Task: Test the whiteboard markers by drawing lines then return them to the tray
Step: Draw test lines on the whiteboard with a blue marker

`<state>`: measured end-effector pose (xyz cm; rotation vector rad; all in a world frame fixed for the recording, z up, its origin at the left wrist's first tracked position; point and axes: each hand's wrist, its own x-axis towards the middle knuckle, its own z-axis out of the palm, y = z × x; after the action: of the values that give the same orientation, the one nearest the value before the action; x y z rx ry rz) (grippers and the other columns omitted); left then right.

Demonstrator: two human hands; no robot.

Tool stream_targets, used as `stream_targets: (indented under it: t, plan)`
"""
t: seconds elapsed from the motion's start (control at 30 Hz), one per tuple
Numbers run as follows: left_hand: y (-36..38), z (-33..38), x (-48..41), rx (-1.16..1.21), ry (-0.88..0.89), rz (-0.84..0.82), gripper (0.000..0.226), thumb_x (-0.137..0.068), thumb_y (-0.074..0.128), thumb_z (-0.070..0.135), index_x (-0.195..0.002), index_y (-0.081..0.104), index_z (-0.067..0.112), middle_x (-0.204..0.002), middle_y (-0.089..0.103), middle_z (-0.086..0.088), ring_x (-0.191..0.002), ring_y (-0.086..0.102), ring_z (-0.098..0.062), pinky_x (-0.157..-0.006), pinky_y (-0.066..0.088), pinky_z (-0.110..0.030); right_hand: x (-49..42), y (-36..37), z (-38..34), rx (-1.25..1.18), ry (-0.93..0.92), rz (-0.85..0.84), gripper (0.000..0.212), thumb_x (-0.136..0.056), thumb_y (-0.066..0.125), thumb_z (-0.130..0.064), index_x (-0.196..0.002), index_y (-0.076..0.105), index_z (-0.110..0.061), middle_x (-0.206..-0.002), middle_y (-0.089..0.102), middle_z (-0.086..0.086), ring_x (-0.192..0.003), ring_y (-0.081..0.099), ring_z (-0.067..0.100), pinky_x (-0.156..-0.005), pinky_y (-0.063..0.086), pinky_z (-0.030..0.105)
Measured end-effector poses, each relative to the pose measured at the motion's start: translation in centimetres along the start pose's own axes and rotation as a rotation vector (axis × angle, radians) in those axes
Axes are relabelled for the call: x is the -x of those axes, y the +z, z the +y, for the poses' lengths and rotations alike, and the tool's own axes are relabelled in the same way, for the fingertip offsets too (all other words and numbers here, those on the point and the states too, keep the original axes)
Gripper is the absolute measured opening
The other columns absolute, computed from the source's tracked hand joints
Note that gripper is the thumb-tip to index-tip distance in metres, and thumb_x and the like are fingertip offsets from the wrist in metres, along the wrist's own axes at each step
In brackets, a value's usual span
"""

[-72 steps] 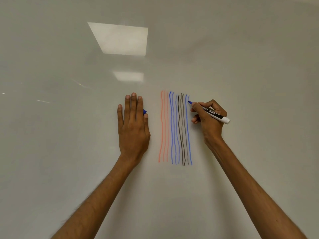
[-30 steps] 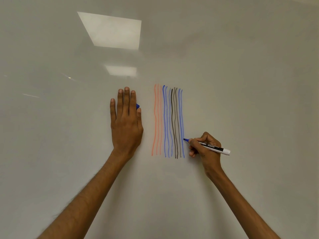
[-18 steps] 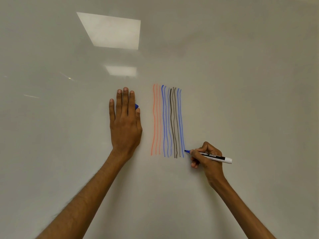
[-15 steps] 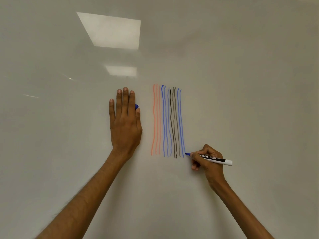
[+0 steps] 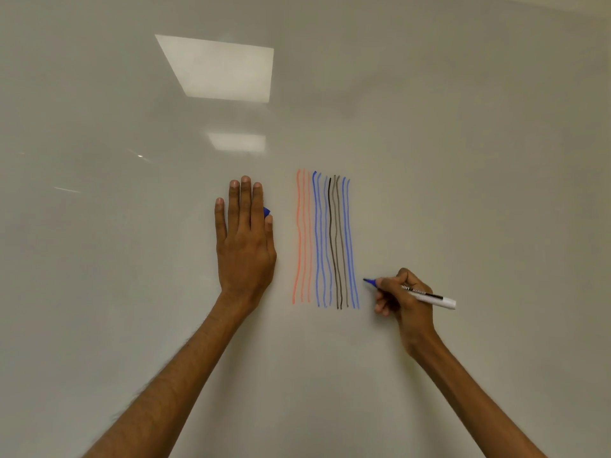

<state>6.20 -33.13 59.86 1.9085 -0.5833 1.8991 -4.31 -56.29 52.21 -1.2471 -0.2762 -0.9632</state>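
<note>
Marker point(image 5: 425, 294) in the right hand point(image 5: 405, 300) lies nearly level, its blue tip pointing left past the pinching fingers point(image 5: 381, 307) and its white end trailing right and slightly down. The tip sits just right of the lowest stretch of the lines point(image 5: 325, 239), apart from them. Farther up, the left hand point(image 5: 244, 249) rests flat on the whiteboard point(image 5: 463, 160), fingers straight and pressed together, a blue cap point(image 5: 266, 211) peeking beside the forefinger. Orange, blue and dark strokes are drawn; capping and the return to a tray, not in view, seem left.
</note>
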Motion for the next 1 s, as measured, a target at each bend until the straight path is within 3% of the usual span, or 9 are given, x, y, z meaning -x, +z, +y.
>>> stream_targets:
  t: [0.37, 1.0]
  plan:
    - [0.0, 0.0, 0.1, 0.017, 0.004, 0.003, 0.052, -0.108, 0.026, 0.023, -0.155, 0.019, 0.003, -0.164, 0.015, -0.014, -0.152, 0.009, -0.027, -0.124, 0.008, -0.048, -8.0, 6.1, -8.7, -0.063, -0.219, 0.008, 0.030, -0.087, 0.067, 0.000, -0.064, 0.051, -0.013, -0.061, 0.065, 0.007, -0.045, 0.060, 0.019, -0.042, 0.040, 0.023]
    - [0.2, 0.0, 0.2, 0.019, 0.020, 0.023, 0.052, -0.108, 0.029, 0.023, -0.154, 0.022, 0.002, -0.162, 0.018, -0.016, -0.152, 0.012, -0.029, -0.124, 0.008, -0.048, -8.7, 6.9, -8.0, 0.039, -0.284, 0.003, 0.023, -0.090, 0.070, -0.007, -0.072, 0.055, -0.011, -0.067, 0.072, 0.001, -0.056, 0.069, 0.016, -0.042, 0.045, 0.020]
